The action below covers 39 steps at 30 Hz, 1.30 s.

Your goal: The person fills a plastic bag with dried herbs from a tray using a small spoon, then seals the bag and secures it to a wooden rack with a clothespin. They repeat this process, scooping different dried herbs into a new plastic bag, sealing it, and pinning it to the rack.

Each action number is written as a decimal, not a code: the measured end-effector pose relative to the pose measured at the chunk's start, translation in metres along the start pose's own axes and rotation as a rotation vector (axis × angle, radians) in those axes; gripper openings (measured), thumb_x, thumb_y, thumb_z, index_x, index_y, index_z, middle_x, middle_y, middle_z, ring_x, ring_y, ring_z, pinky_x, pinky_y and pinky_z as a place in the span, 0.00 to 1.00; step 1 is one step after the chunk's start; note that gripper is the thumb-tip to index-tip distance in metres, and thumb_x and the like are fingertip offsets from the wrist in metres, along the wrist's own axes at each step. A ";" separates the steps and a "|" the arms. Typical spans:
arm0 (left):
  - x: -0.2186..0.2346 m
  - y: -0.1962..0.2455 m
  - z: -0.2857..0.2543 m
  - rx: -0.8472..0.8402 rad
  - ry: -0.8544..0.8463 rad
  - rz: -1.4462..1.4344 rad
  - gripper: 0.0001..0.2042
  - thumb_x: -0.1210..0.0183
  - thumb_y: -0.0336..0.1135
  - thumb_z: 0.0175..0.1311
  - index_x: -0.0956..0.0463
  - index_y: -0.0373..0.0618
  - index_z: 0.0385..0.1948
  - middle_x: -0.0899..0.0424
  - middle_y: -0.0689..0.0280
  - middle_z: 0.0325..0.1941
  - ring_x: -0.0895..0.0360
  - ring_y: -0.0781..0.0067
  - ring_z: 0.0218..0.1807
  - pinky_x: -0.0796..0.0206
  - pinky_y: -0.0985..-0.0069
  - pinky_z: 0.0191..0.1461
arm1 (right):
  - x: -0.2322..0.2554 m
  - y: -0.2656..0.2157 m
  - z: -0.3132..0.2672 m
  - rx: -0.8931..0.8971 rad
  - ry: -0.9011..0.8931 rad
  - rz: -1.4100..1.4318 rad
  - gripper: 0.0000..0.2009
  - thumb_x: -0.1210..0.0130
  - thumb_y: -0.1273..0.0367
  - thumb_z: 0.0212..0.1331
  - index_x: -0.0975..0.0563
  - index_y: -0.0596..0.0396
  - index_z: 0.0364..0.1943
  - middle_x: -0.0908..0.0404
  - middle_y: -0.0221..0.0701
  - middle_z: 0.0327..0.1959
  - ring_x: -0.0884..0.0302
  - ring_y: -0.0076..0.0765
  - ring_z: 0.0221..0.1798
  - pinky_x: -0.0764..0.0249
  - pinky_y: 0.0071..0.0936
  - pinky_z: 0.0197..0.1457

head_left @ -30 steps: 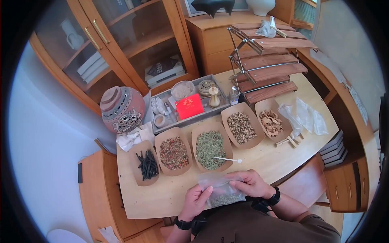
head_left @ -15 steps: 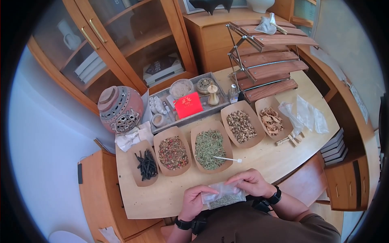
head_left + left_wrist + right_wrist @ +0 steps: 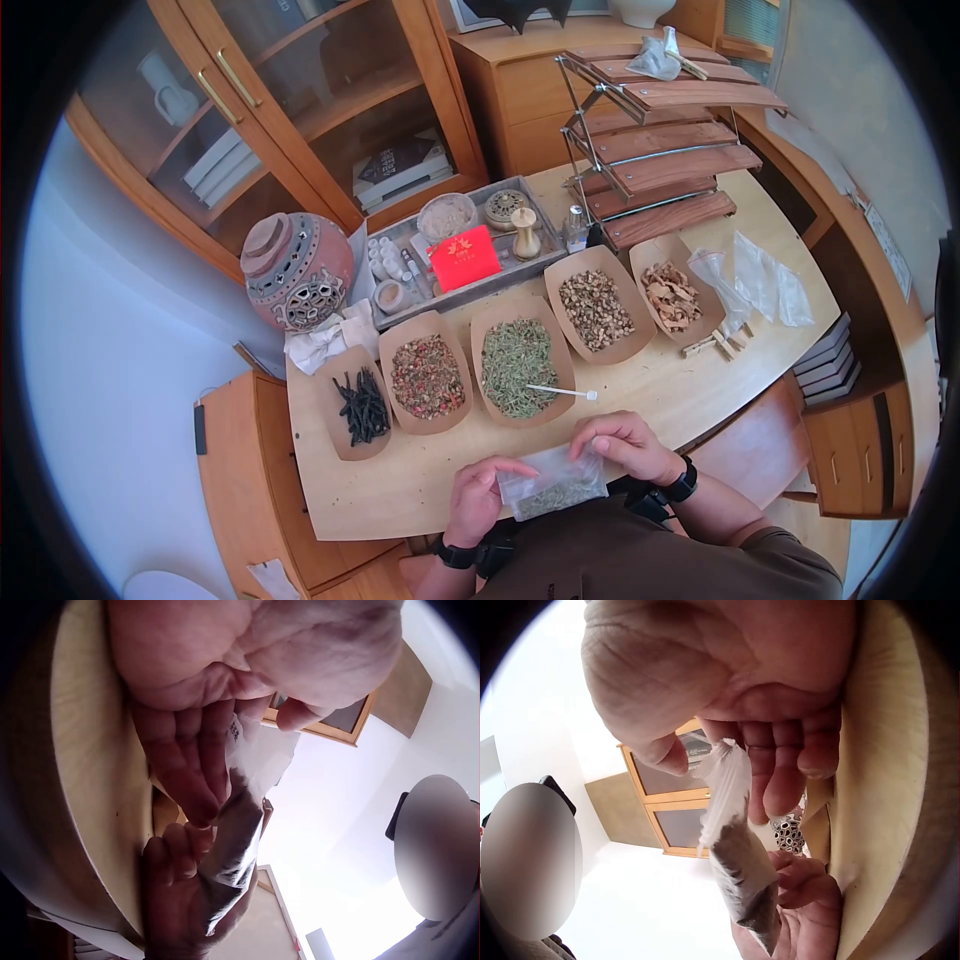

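A clear zip bag [image 3: 552, 485] with dried green herb in its lower part is between both hands, low over the table's near edge. My left hand [image 3: 474, 500] holds its left side, the fingers behind the plastic and one digit over the top corner. At its upper right corner, my right hand [image 3: 628, 447] has fingers loosely extended along the bag. In the right wrist view, the right thumb [image 3: 667, 756] stands apart from the bag [image 3: 735, 825]. Just beyond them is a paper tray [image 3: 500, 415] of green herb [image 3: 515, 370], with a white spoon [image 3: 562, 392] lying across it.
Other paper trays hold black pods [image 3: 363, 408], reddish flakes [image 3: 428, 376], brownish pieces [image 3: 597, 310] and pale chips [image 3: 670, 296]. Behind stand a grey tray [image 3: 405, 318] with a red packet [image 3: 465, 258], a clay pot [image 3: 300, 270] and a slatted wooden rack [image 3: 665, 165]. Spare plastic bags [image 3: 770, 280] lie right.
The bag's upper part was raised between the hands, then folded down, and now lies flatter. My right thumb and fingers have spread apart at its top edge.
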<state>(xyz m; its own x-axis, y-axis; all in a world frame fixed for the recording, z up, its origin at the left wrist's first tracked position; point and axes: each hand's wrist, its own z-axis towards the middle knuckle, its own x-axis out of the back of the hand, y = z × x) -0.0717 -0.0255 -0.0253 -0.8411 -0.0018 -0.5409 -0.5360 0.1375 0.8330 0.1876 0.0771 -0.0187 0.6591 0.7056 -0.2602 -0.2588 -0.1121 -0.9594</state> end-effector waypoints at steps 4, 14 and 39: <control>0.012 -0.005 -0.003 -0.032 -0.073 0.368 0.13 0.44 0.28 0.77 0.18 0.34 0.56 0.12 0.59 0.51 0.17 0.76 0.52 0.27 0.78 0.56 | 0.007 0.011 0.001 -0.004 -0.026 -0.031 0.12 0.47 0.68 0.80 0.16 0.62 0.51 0.15 0.28 0.42 0.21 0.21 0.46 0.27 0.22 0.55; -0.018 -0.001 0.003 -0.026 0.129 0.396 0.15 0.40 0.25 0.78 0.20 0.36 0.62 0.13 0.68 0.46 0.20 0.86 0.44 0.27 0.84 0.48 | -0.018 0.000 0.003 -0.093 0.127 -0.226 0.11 0.40 0.76 0.74 0.15 0.60 0.55 0.13 0.26 0.38 0.19 0.16 0.42 0.22 0.20 0.46; -0.018 0.003 0.001 -0.087 0.141 0.509 0.09 0.37 0.21 0.74 0.13 0.35 0.51 0.08 0.64 0.42 0.14 0.81 0.42 0.22 0.82 0.47 | -0.018 0.000 0.007 0.107 0.169 -0.460 0.09 0.34 0.81 0.63 0.10 0.60 0.45 0.10 0.36 0.37 0.13 0.32 0.36 0.20 0.25 0.40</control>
<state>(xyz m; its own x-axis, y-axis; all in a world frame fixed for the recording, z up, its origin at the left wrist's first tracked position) -0.0575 -0.0245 -0.0133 -0.9946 -0.0906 -0.0498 -0.0565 0.0733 0.9957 0.1707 0.0690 -0.0137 0.8249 0.5408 0.1643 0.0202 0.2622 -0.9648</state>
